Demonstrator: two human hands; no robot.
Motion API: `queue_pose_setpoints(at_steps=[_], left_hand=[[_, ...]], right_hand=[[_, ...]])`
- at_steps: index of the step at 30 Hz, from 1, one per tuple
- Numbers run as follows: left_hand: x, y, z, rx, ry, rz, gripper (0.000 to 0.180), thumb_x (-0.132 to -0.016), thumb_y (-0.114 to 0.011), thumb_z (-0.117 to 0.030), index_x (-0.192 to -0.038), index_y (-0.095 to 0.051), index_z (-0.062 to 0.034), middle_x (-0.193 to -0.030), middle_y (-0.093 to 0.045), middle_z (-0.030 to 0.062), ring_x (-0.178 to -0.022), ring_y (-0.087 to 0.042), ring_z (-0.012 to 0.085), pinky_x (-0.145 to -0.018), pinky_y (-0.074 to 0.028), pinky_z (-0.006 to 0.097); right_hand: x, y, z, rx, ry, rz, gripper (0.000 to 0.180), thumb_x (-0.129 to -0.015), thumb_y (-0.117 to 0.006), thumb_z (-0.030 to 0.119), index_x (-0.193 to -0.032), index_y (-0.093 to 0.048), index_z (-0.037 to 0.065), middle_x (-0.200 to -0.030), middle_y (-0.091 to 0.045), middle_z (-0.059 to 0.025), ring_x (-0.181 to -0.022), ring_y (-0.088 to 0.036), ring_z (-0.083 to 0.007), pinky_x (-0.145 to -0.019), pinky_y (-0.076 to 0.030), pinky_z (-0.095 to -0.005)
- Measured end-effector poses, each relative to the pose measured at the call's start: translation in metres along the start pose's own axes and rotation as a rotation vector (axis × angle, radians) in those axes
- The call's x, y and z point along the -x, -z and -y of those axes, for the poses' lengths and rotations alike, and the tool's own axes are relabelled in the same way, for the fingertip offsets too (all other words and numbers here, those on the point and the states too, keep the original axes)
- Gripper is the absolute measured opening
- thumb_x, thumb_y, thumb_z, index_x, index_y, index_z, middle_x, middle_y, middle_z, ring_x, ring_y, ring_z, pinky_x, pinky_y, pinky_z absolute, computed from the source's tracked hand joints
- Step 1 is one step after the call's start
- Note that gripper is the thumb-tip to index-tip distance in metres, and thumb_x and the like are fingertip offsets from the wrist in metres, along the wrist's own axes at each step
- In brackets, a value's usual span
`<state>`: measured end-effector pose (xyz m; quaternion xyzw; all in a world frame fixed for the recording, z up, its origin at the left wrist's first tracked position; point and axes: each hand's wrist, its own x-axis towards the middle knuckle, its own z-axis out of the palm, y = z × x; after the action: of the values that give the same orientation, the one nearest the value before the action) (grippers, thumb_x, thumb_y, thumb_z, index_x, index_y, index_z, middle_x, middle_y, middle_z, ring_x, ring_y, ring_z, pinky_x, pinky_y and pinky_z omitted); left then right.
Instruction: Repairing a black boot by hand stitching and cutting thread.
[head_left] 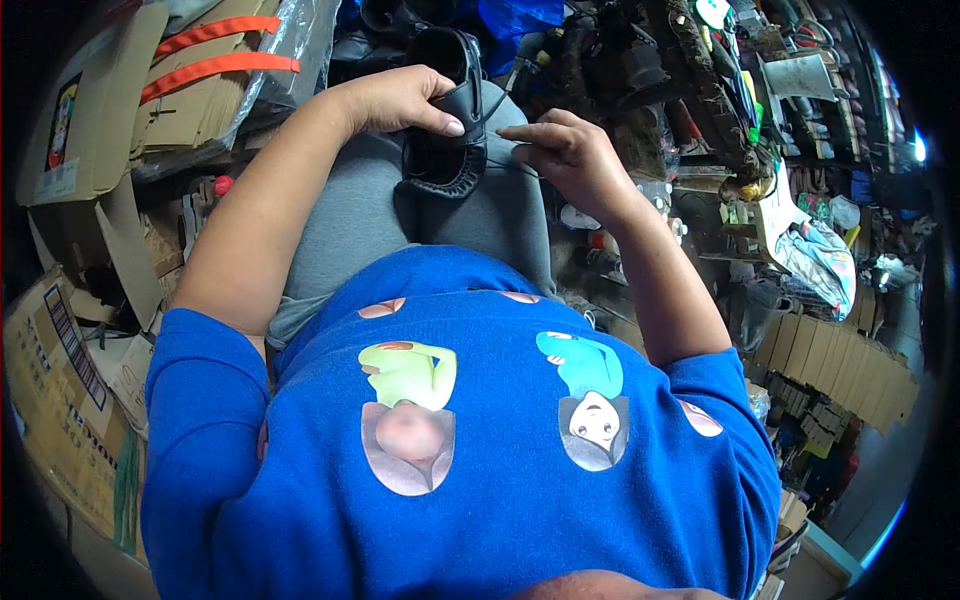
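Where the left hand [393, 98] grips, the black shoe [468, 106] is hidden.

Left hand [398, 101] curled, right hand [572, 157] just beside

Near left: cardboard box [60, 430], dark printed lettering, bordered label [75, 345]. Far left: carton [105, 100], dark picture label [63, 125], wording unclear.

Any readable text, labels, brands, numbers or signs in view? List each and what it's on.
I don't copy wording; print shows here:
Yellowish box, lower left: large dark lettering and a dark-framed panel.
White flap beside it: dark marks, too small to read.
Tall carton, upper left: coloured picture; fine print below it too blurred.
Blue shirt: cartoon figures, no words seen.
Black shoe: no lettering visible.
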<state>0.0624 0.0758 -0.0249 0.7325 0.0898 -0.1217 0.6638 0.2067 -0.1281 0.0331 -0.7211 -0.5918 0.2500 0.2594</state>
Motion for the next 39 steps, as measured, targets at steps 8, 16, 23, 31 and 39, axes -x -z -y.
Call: queue_pose_setpoints(at_steps=[8,16,23,31,39], left_hand=[[0.002,0.005,0.004,-0.023,-0.01,-0.002,0.028,-0.078,-0.069,-0.016,-0.101,-0.062,-0.001,-0.087,-0.064,-0.0001,-0.081,-0.056,0.008,-0.08,-0.045,0.025],[0.015,0.016,-0.008,-0.23,0.046,0.051,0.033,-0.067,-0.066,-0.011,-0.099,-0.064,-0.0037,-0.082,-0.065,0.0025,-0.072,-0.056,0.0092,-0.069,-0.045,0.026],[0.006,0.007,-0.018,-0.496,-0.086,-0.058,0.034,-0.067,-0.07,-0.011,-0.098,-0.063,0.0002,-0.092,-0.063,0.0081,-0.086,-0.06,0.0165,-0.079,-0.046,0.028],[-0.02,-0.001,-0.033,-0.421,-0.062,0.009,0.033,-0.072,-0.07,-0.015,-0.1,-0.066,0.0023,-0.091,-0.069,0.0116,-0.083,-0.063,0.0168,-0.079,-0.048,0.029],[-0.025,0.005,-0.03,-0.5,-0.1,0.061,0.03,-0.071,-0.068,-0.006,-0.099,-0.066,0.0023,-0.093,-0.069,0.01,-0.086,-0.064,0.019,-0.085,-0.048,0.03]], right_hand=[[-0.015,-0.011,-0.006,0.123,0.058,0.039,0.025,-0.076,-0.067,0.009,-0.099,-0.072,0.016,-0.081,-0.06,-0.0101,-0.075,-0.061,-0.025,-0.068,-0.05,-0.0341],[-0.019,-0.004,0.001,0.231,0.103,0.09,0.022,-0.078,-0.067,0.007,-0.098,-0.072,0.013,-0.076,-0.055,-0.0069,-0.07,-0.059,-0.0188,-0.064,-0.049,-0.0309],[-0.025,-0.001,0.022,0.471,0.154,0.112,0.019,-0.078,-0.064,0.009,-0.096,-0.071,0.01,-0.079,-0.058,-0.0103,-0.075,-0.061,-0.0256,-0.068,-0.051,-0.0352],[-0.038,0.02,0.005,0.407,0.11,0.26,0.019,-0.078,-0.062,0.013,-0.094,-0.071,0.014,-0.085,-0.062,-0.0106,-0.082,-0.064,-0.0258,-0.073,-0.052,-0.036],[-0.036,0.019,-0.025,-0.041,-0.111,0.302,0.017,-0.081,-0.067,0.006,-0.097,-0.07,0.008,-0.089,-0.058,-0.0007,-0.083,-0.058,-0.0127,-0.075,-0.047,-0.0277]])
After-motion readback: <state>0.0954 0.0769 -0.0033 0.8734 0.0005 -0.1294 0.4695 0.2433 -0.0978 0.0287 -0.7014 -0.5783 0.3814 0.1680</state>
